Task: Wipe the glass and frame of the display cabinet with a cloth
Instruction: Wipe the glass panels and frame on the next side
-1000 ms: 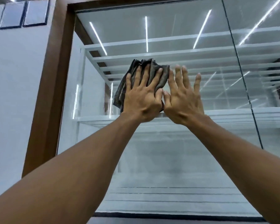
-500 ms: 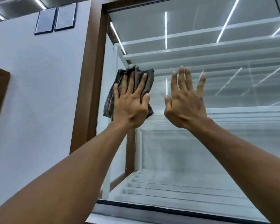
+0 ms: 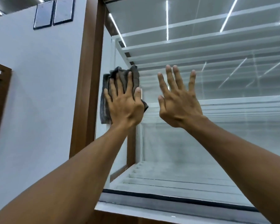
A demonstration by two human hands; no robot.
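Your left hand (image 3: 124, 107) presses the grey cloth (image 3: 120, 81) flat on the glass (image 3: 200, 143) beside the brown frame (image 3: 87, 78) for edge coverage; right hand (image 3: 179, 104), splayed and empty, likely braces.

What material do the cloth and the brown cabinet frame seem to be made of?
Cloth: probably microfibre or terry, dark grey and matte; it bunches in soft ribbed folds under the left hand.
Frame: wood or wood-look laminate, smooth satin brown; the grain is too faint to tell which.
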